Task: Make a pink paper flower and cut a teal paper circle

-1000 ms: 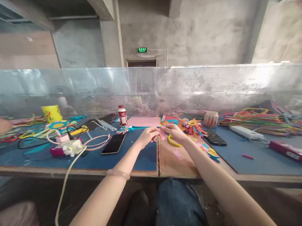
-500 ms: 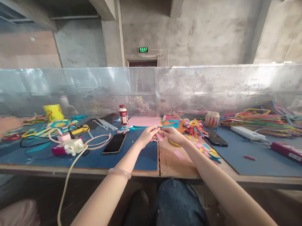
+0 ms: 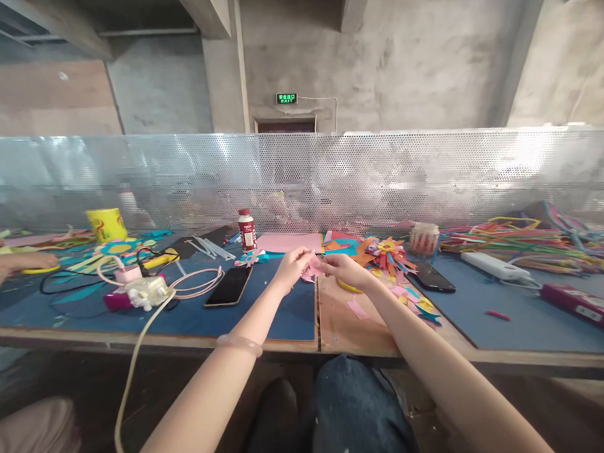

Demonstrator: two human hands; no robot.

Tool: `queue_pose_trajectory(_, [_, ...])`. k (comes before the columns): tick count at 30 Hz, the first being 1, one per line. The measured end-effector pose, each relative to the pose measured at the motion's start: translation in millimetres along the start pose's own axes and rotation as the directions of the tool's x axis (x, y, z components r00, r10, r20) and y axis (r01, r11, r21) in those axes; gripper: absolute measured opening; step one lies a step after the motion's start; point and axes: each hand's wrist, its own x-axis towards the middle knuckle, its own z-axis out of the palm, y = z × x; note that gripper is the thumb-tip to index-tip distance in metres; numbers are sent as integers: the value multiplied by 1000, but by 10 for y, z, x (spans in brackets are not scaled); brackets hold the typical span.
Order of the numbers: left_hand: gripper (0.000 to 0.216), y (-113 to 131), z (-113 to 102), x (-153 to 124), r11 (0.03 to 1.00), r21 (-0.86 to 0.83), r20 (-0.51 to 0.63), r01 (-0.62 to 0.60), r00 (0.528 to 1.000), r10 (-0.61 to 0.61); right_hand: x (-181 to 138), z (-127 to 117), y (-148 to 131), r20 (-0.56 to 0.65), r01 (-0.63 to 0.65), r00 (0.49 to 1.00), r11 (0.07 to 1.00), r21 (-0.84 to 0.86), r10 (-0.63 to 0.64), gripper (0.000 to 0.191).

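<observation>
My left hand (image 3: 292, 269) and my right hand (image 3: 344, 270) meet above the table seam, both pinching a small pink paper piece (image 3: 313, 269) between their fingertips. A yellow ring-shaped handle, likely of scissors (image 3: 345, 288), lies just under my right hand. Colourful paper flowers (image 3: 386, 251) sit to the right of my hands. A pink paper sheet (image 3: 289, 244) lies flat behind them. Pink scraps (image 3: 356, 309) rest on the wooden strip near my right wrist.
A black phone (image 3: 228, 286) and a red-capped bottle (image 3: 246, 230) lie left of my hands, with a charger block and cables (image 3: 143, 295). A second phone (image 3: 433, 278), power strip (image 3: 494, 266) and coloured strips (image 3: 527, 240) are right. Another person's hand (image 3: 13, 264) works far left. A perforated metal screen (image 3: 300, 180) backs the table.
My hands have drawn closer together and lifted slightly, working the pink piece between the fingers. The other person's hand at far left has shifted along the table.
</observation>
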Motion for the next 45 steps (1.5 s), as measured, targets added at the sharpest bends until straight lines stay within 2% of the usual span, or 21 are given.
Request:
queue_pose_trajectory(5, [27,-14,-7,13,1000,19,-23,5,1000,-4,17,16,30,-36,-4,999,999,-38,3,39])
queue_pose_trajectory(14, [24,-12,3,-14,993,122,-63,-1,998,9,2,-17,81,21,10,1000,1000,-25,-9,35])
queue_pose_trajectory(17, [24,-46,-3,-8,988,157,-78,-4,997,16,-10,-2,98,-8,10,1000,1000,-29,-11,31])
queue_pose_trajectory(18, [23,-64,-5,-2,986,168,-84,-6,996,21,-11,14,105,-38,11,999,999,-31,-13,34])
queue_pose_trajectory(21, [18,-123,-3,22,983,184,-95,-10,995,28,-2,89,125,-125,22,992,999,-35,-27,69])
queue_pose_trajectory(23, [16,-152,3,35,984,181,-95,-3,995,21,16,139,135,-150,31,988,999,-37,-36,75])
queue_pose_trajectory(26, [21,-156,16,36,988,151,-92,22,996,-8,43,168,142,-176,40,983,999,-19,-43,63])
queue_pose_trajectory(29, [29,-113,33,14,995,92,-41,41,998,-38,51,137,133,-180,50,983,997,55,-39,52])
queue_pose_trajectory(33, [37,-35,40,-30,999,22,30,43,999,-44,33,78,98,-117,53,993,977,206,-29,49])
queue_pose_trajectory(38, [36,6,9,-49,999,-7,29,39,999,-39,11,38,72,-44,9,999,943,333,6,51])
queue_pose_trajectory(42, [39,2,-14,-38,999,-27,42,26,999,-25,0,4,94,-59,-15,997,930,368,39,41])
queue_pose_trajectory(45, [41,-3,-25,-33,999,-35,60,22,998,-20,-1,-9,103,-97,-15,994,934,357,54,40])
